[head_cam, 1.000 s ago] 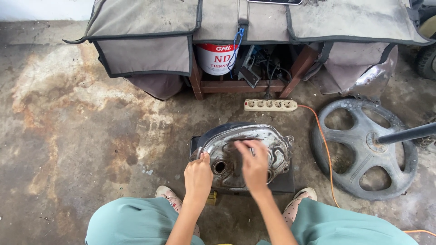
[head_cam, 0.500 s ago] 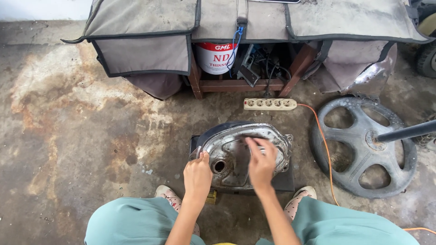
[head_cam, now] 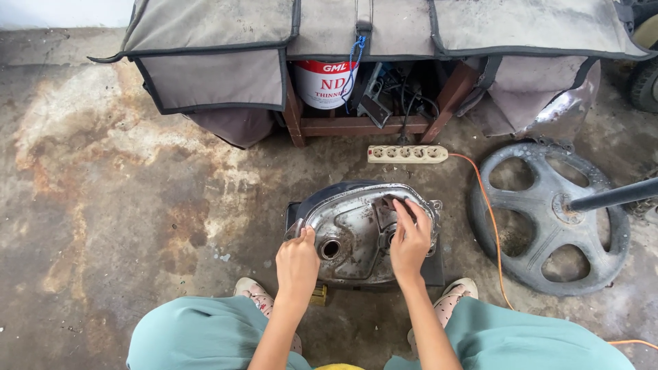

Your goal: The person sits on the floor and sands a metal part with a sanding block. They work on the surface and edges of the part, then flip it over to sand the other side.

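Stained, blotchy concrete floor (head_cam: 137, 205) fills the view, with a low wooden stand (head_cam: 356, 127) at the top draped in a grey canvas cover with dark piping (head_cam: 219, 41). Under that cover stand a white paint can with a red band (head_cam: 334, 83) and a tangle of dark tools. A cream multi-socket power strip (head_cam: 407, 153) lies just in front of the stand, its orange cable (head_cam: 490, 219) running down past a grey cast spoked wheel (head_cam: 548, 216) lying flat on the right.

Between the person's knees, a dull silver metal engine casing with a round hole in its floor (head_cam: 356, 233) rests hollow side up on a dark square mat (head_cam: 433, 268). The left hand (head_cam: 297, 264) is closed over the casing's near left rim, thumb on the edge. The right hand (head_cam: 410, 240) reaches into the hollow, its fingers (head_cam: 404, 209) pressed against the inner wall at the upper right; it may be holding something small there, but the view is too poor to tell. The hands are apart, on either side of the hole.
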